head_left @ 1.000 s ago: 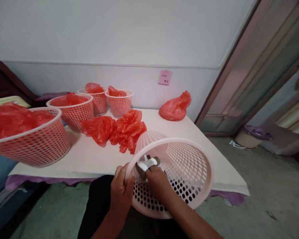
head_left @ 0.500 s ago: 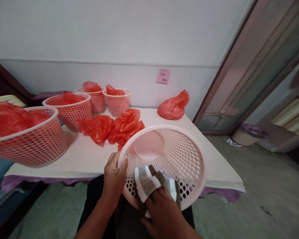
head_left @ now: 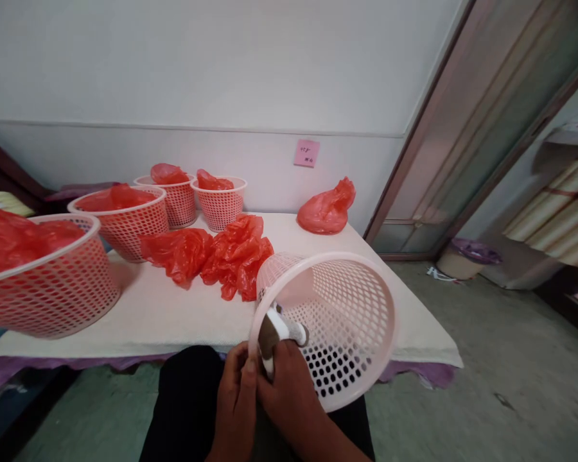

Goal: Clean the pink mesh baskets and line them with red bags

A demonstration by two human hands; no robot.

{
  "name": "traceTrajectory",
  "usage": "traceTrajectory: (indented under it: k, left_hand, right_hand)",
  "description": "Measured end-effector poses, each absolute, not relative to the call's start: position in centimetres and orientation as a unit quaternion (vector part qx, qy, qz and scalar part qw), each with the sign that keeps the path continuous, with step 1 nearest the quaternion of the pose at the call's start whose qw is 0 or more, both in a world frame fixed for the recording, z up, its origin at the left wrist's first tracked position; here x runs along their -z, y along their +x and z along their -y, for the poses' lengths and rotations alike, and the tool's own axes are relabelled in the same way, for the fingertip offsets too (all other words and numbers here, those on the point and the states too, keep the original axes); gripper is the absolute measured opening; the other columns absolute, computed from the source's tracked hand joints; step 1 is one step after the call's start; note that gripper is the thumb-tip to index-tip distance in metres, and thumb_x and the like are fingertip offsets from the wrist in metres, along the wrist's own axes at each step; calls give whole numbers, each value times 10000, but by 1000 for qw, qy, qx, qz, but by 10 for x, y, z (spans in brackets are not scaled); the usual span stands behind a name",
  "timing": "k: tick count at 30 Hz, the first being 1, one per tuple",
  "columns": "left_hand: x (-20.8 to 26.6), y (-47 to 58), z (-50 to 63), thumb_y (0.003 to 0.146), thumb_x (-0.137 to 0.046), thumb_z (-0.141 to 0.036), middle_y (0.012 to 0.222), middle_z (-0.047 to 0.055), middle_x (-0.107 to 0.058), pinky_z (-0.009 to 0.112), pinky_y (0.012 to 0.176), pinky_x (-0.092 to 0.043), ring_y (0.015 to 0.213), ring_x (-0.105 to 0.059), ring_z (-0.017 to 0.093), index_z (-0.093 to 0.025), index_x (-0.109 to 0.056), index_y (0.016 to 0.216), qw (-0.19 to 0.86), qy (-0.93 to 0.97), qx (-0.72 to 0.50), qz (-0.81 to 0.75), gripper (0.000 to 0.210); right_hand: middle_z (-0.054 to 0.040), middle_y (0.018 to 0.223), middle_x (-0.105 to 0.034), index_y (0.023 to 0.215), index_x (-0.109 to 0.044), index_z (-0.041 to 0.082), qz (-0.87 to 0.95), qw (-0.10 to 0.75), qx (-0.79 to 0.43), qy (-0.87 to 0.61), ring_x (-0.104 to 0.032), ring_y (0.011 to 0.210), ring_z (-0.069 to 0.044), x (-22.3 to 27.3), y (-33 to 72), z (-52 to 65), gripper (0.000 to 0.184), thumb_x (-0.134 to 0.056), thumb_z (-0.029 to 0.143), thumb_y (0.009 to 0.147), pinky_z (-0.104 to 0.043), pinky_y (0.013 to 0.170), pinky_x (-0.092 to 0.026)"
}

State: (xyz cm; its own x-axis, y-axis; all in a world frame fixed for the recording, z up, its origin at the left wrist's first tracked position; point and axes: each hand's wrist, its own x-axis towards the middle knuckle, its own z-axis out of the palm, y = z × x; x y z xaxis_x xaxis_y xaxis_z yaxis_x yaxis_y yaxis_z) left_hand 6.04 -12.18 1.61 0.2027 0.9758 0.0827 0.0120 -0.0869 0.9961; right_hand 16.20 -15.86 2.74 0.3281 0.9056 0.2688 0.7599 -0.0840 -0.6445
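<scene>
Striped cloth (head_left: pixel 282 326) sat inside the tilted basket (head_left: pixel 351 298), pinched and partly hidden by the grip of the right hand (head_left: pixel 291 382); the left hand (head_left: pixel 237 391) pinched the basket's rim (head_left: pixel 337 256). Crumpled red bags (head_left: pixel 238 256) lay left of the basket, bag-stuffed baskets (head_left: pixel 52 295) farther left, a bulging bag (head_left: pixel 324 212) behind.

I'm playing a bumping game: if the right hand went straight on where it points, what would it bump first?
Past the striped cloth it holds, the right hand would probably bump the pink basket's inside, though depth is unclear.
</scene>
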Motion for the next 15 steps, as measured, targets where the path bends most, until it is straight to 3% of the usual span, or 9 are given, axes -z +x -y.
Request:
traceTrajectory:
  k: [4,9,13,15]
  left_hand:
    - [-9,53,118,878,-522,-512,795,-2,-648,265,636,-488,694,-581,164,-212,-600,965,499,562,-477,-456,322]
    - [-19,49,98,879,-513,-532,650,-46,-549,235,542,-419,578,-496,132,-214,-567,870,470,576,-487,-458,322]
    - [-18,46,89,875,-517,-531,629,-55,-523,237,551,-402,575,-484,129,-215,-552,835,433,598,-495,-458,320]
    - [-15,45,88,887,-509,-509,631,-58,-504,241,560,-390,578,-468,127,-217,-547,820,419,616,-490,-452,302]
  right_hand:
    - [-119,1025,-657,1186,-592,156,613,400,-146,-665,-612,938,-241,-18,163,157,340,-558,238,858,-386,860,-507]
    - [-200,1219,-629,1379,-495,145,733,231,-70,-635,-598,1080,-317,-6,176,165,516,-546,223,872,-471,928,-482]
    - [-199,1108,-700,1203,-666,168,726,97,-73,-676,-647,1033,-347,1,201,165,402,-533,110,828,-493,902,-482]
    - [-210,1042,-715,1058,-720,127,666,110,-103,-730,-671,976,-347,2,219,158,374,-496,38,772,-468,857,-498]
